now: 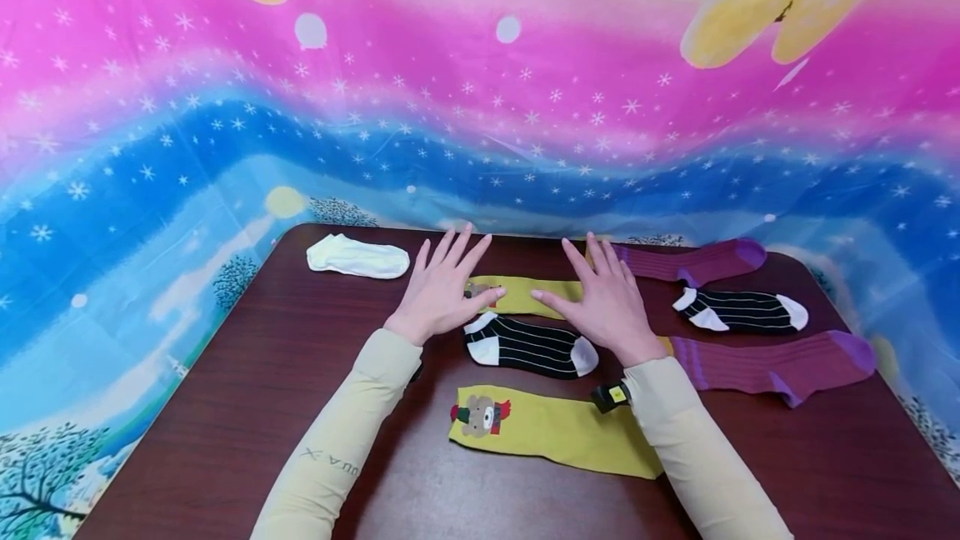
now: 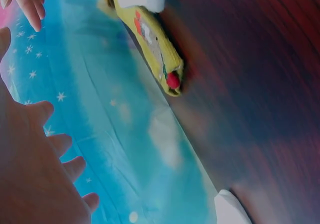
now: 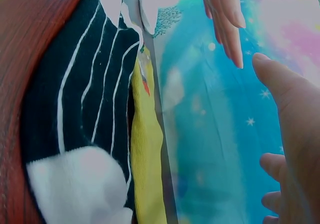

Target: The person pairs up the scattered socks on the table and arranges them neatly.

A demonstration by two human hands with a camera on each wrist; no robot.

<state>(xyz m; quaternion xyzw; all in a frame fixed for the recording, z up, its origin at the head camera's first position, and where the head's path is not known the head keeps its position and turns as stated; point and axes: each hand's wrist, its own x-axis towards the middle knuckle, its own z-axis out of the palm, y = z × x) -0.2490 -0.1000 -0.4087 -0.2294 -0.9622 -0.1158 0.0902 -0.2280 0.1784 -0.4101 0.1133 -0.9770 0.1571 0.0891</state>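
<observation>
Both hands are held over the table with fingers spread and nothing in them. In the head view my left hand (image 1: 438, 294) is nearest the left end of a yellow bear sock (image 1: 532, 297). My right hand (image 1: 609, 307) covers that sock's right end. Just below them lies a black striped ankle sock (image 1: 532, 347) with white heel and toe. Closer to me is another yellow bear sock (image 1: 555, 432), its right end partly hidden by the right forearm. In the right wrist view the black striped sock (image 3: 85, 94) lies beside the yellow sock (image 3: 147, 159).
A white ankle sock (image 1: 358, 257) lies at the far left. On the right are a purple sock (image 1: 697, 263), a second black striped sock (image 1: 742, 311) and another purple sock (image 1: 772, 362). A patterned cloth (image 1: 450, 107) hangs behind the dark wooden table (image 1: 247, 390).
</observation>
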